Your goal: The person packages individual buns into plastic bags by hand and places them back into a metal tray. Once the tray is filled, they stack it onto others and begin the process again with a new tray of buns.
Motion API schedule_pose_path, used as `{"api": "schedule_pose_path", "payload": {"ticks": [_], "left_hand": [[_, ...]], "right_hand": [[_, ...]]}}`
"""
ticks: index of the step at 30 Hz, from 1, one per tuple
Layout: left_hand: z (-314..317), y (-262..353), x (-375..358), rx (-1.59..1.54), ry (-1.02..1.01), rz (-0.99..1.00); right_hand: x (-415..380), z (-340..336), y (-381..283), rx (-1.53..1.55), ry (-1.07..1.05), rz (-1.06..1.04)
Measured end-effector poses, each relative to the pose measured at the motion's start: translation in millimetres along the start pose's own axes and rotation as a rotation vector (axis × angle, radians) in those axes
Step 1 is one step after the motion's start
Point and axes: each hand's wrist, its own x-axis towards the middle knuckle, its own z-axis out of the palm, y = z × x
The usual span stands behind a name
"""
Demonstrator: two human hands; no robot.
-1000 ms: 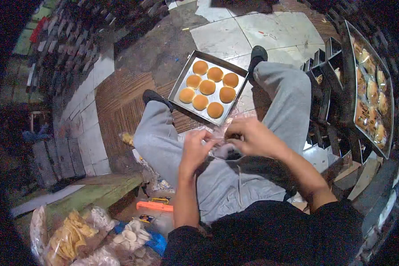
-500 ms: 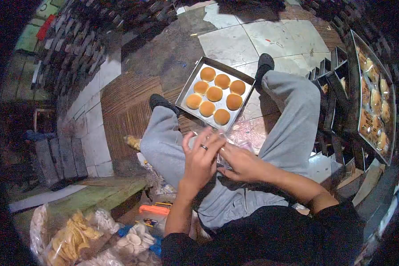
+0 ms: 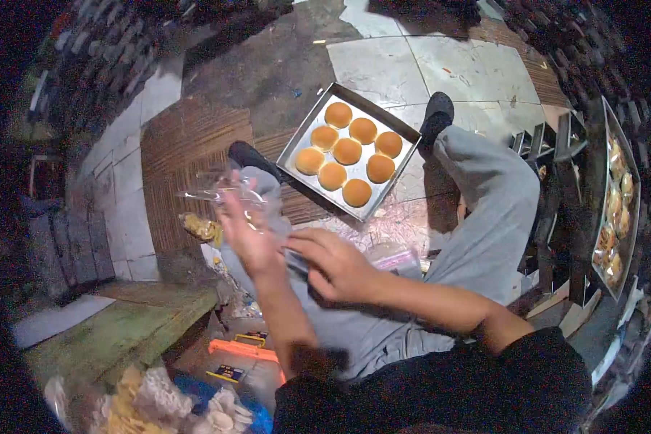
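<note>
My left hand (image 3: 249,235) is raised over my left thigh with its fingers stretched up and apart, slightly blurred. Thin clear plastic (image 3: 228,194), a bag or loose glove, covers those fingers and sticks out past their tips. My right hand (image 3: 336,264) reaches across to the base of the left palm, its fingertips together at what looks like the plastic's edge. Between my feet lies a square metal tray (image 3: 318,199) holding several round golden buns (image 3: 348,151) on a pale lining. A clear packet with a pink edge (image 3: 398,262) lies between my legs.
A tilted tray of wrapped baked goods (image 3: 613,210) rests against stacked dark tins (image 3: 557,166) at right. On the left stands a green wooden bench (image 3: 145,307). Bagged yellow and white items (image 3: 152,398) and an orange-handled object (image 3: 242,349) sit at lower left.
My hands have moved from together near the tray to the left and slightly apart. The plastic now spreads over my left fingers. The view has shifted a little, and the pink-edged packet shows more clearly.
</note>
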Motion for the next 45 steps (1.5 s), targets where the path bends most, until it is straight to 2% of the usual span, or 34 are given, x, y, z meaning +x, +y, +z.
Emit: {"api": "schedule_pose_path", "payload": {"ticks": [1,4,6,7,8,10,13,15,17,18,19,21,24,26,27,29,30,32,34,36,37,38,40,41,42,44,45], "left_hand": [[-12.1,-1.9,17.5,0.004,0.016,-0.013],[-30.6,-13.4,51.6,-0.153,0.014,-0.147],[-27.1,-12.3,48.5,-0.113,-0.028,-0.110],[-33.1,-18.3,50.0,-0.242,-0.078,-0.134],[-37.3,-26.8,54.3,-0.236,-0.062,-0.118],[-42.5,-40.8,59.2,-0.529,-0.252,-0.257],[-23.6,-31.7,62.4,-0.438,-0.265,-0.320],[-4.7,-14.3,66.3,-0.466,-0.178,-0.354],[2.9,-13.6,68.0,-0.507,-0.098,-0.380],[0.5,-19.9,64.1,-0.600,-0.187,-0.315],[-0.3,-23.6,61.0,-0.694,-0.284,-0.245],[1.4,-21.0,56.5,-0.675,-0.264,-0.244],[1.0,-18.0,43.2,-0.689,-0.242,-0.202],[-6.7,-23.6,40.8,-0.590,-0.286,-0.125],[-4.1,-22.2,38.1,-0.658,-0.180,-0.168],[-11.4,-28.9,38.2,-0.627,-0.222,-0.126],[-16.1,-32.5,38.3,-0.588,-0.250,-0.104],[-21.4,-36.8,32.7,-0.717,-0.311,-0.148],[-18.2,-27.3,16.6,-0.698,-0.325,-0.143],[-9.6,-17.5,1.0,-0.671,-0.283,-0.151],[-7.2,-13.6,-6.4,-0.726,-0.401,-0.191],[-5.0,-9.5,-11.8,-0.780,-0.524,-0.230],[4.8,2.8,-31.5,-0.835,-0.491,-0.290],[9.5,8.5,-41.2,-0.863,-0.473,-0.320],[23.9,17.9,-59.2,-0.955,-0.503,-0.252],[13.7,-25.8,-63.1,-0.739,-0.362,-0.212],[31.2,-36.1,-70.1,-0.614,-0.073,-0.137]], "right_hand": [[1.1,12.6,44.4,-0.102,-0.039,0.021],[13.1,21.5,194.2,-0.318,-0.306,0.566],[-4.9,30.8,317.6,-0.468,-0.256,0.697],[2.9,15.2,316.2,-0.565,-0.145,0.551],[-9.9,23.9,376.7,-0.529,-0.152,0.685],[-1.5,19.2,400.7,-0.648,-0.195,0.722],[30.2,15.9,406.6,-0.591,-0.232,0.832],[44.0,8.5,411.0,-0.389,-0.506,1.059],[35.3,16.4,418.1,-0.369,-0.452,1.041],[22.4,20.1,422.0,-0.345,-0.394,1.025],[16.6,18.1,419.0,-0.351,-0.383,1.023],[6.2,10.7,408.8,-0.158,-0.274,0.998],[19.4,-22.4,323.3,-0.030,-0.145,0.898],[25.1,-50.1,247.3,0.577,0.004,0.830],[27.1,-66.6,196.3,0.568,-0.002,0.804],[23.8,-94.2,101.6,0.981,-0.049,0.763],[16.2,-99.9,79.4,0.976,-0.060,0.739],[-1.2,-112.4,45.8,0.934,-0.335,0.733],[-8.5,-110.5,3.0,0.947,-0.381,0.667],[-6.5,-100.5,-45.4,0.417,-0.105,0.196],[-2.8,-96.1,-65.1,0.190,-0.072,0.114],[-1.3,-87.9,-68.9,-0.076,-0.058,-0.136],[-8.5,-67.8,-56.3,-0.384,-0.177,-0.382],[-18.6,-65.5,-57.6,-0.406,-0.219,-0.375],[-14.2,-66.7,-56.0,-0.417,-0.224,-0.381],[-8.1,-65.3,-47.5,-0.399,-0.109,-0.332],[-3.6,-65.7,-40.7,-0.334,-0.076,-0.231]]}}
